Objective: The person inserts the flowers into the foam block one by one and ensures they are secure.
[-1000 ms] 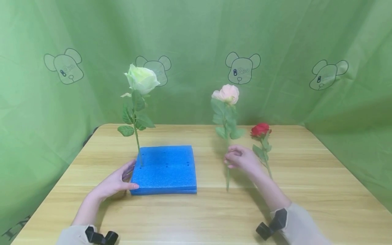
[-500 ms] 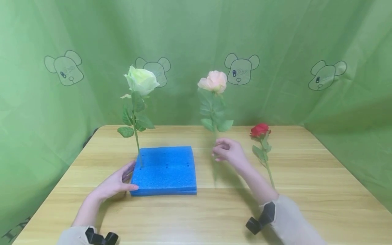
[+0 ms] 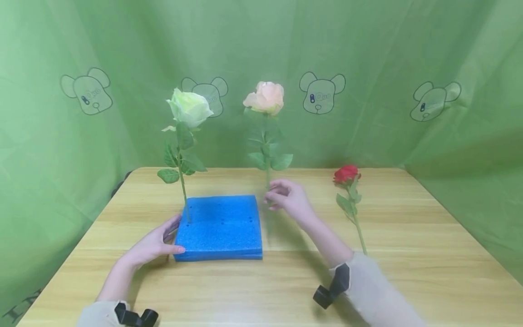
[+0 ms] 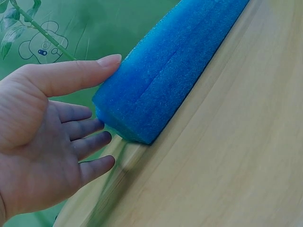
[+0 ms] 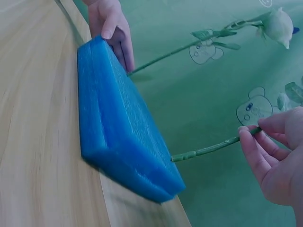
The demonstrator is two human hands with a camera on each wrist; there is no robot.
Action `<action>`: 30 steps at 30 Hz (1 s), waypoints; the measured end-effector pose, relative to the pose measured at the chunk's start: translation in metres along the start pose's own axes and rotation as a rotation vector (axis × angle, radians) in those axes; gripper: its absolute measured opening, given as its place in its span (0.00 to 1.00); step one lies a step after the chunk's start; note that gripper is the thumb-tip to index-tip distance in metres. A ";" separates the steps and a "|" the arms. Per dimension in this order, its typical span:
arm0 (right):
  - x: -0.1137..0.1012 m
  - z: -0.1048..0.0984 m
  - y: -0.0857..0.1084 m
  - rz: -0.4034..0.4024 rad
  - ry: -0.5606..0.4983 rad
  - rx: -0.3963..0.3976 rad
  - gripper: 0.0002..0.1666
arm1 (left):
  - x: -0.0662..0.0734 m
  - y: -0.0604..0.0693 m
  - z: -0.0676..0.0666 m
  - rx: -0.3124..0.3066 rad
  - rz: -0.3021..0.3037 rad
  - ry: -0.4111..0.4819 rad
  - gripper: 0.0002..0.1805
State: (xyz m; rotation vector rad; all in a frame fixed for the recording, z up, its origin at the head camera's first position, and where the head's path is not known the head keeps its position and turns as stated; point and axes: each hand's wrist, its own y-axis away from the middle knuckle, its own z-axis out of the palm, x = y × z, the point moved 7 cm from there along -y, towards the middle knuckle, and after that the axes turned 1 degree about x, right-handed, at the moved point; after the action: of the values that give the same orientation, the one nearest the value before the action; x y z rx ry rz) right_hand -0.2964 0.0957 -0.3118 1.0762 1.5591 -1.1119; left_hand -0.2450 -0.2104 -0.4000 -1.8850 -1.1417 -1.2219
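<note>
A blue foam block (image 3: 220,231) lies on the table, with a white-green rose (image 3: 189,108) standing upright in its left part. My left hand (image 3: 157,243) rests at the block's left side, thumb on the front corner and the other fingers extended along the edge. In the left wrist view those fingers (image 4: 92,125) look straight. Thumb and fingertips of my right hand (image 3: 292,200) pinch the green stem (image 5: 206,150) of a pale pink rose (image 3: 266,97), held upright beside the block's right edge. Its bare lower end appears close to the foam in the right wrist view.
A red rose (image 3: 346,174) lies on the wooden table (image 3: 412,236) to the right, past my right forearm. Small dark holes dot the foam's top. A green curtain (image 3: 261,41) with printed bear heads hangs behind the table.
My right hand has carried the pink rose leftward and up, from near the red rose to the block's right edge. My left hand and the block stay where they were.
</note>
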 end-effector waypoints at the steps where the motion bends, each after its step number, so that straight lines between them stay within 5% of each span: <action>1: -0.001 0.003 -0.001 -0.002 -0.008 -0.004 0.20 | 0.000 0.000 0.000 -0.001 -0.001 -0.002 0.53; 30: -0.011 0.057 -0.024 -0.060 -0.029 0.017 0.16 | -0.003 -0.002 0.001 0.004 -0.017 -0.005 0.52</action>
State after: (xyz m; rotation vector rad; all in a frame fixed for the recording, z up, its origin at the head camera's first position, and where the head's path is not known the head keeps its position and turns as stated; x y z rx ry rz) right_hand -0.3074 0.0340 -0.3075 1.0257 1.5704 -1.1783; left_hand -0.2473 -0.2095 -0.4027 -1.8797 -1.1641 -1.2246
